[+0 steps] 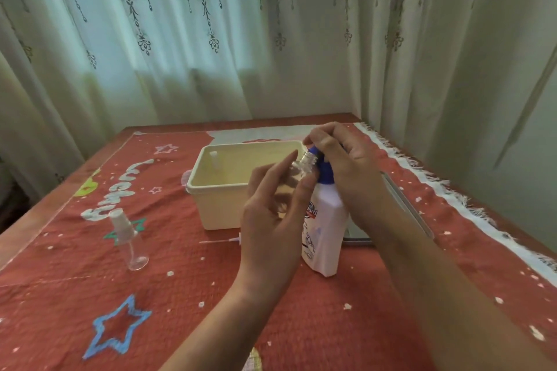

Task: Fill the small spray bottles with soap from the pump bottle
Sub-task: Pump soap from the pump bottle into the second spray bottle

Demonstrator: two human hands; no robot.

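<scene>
A white pump bottle with a blue pump top stands upright on the red cloth. My right hand presses down on its blue pump head. My left hand holds a small clear spray bottle, uncapped and tilted, with its threaded neck right at the pump's nozzle. A second small clear spray bottle with its white cap on stands upright on the cloth to the left. A loose spray head with its thin tube lies on the cloth in front of the box.
A cream plastic box sits behind my hands, with a small white piece standing in its far left corner. A flat grey object lies under my right forearm. A red patterned cloth covers the table; curtains hang behind.
</scene>
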